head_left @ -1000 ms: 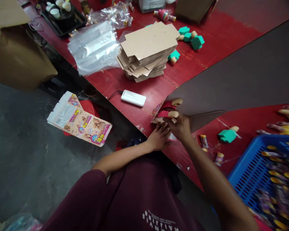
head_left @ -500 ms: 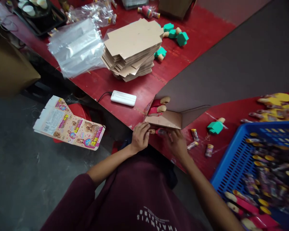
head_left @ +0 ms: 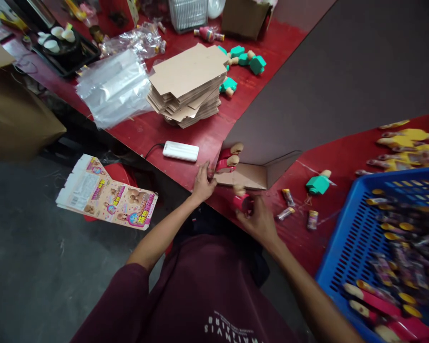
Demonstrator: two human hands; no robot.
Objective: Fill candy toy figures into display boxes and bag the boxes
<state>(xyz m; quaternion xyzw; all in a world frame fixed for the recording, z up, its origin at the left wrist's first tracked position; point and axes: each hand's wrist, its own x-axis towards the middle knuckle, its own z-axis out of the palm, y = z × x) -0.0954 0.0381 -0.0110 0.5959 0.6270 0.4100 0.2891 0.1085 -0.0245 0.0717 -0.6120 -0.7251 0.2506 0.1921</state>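
Note:
My right hand [head_left: 260,220] grips a small pink toy with a tan bear-like head [head_left: 240,200], somewhat smeared by motion, just in front of the open carton's brown inside wall [head_left: 253,176]. At the left end of that carton rests my left hand [head_left: 203,185], its fingers stretched out and apart, thumb towards the carton's corner; contact with the corner is hard to make out. Inside the carton's left end lie two similar pink toys [head_left: 227,164] with tan heads.
A large dark panel [head_left: 329,76] rises behind the carton. Around it are a blue basket [head_left: 338,247] of tubes and toys, a green toy [head_left: 318,185], small wrapped tubes [head_left: 285,213], a white power bank [head_left: 180,151], stacked cardboard [head_left: 189,71], plastic bags [head_left: 114,88] and printed cartons [head_left: 110,193] on a red stool.
My right hand has drawn the pink toy slightly down, away from the carton's front edge, and tilted it upright. My left hand has slid left and up from the front edge. The view has shifted slightly.

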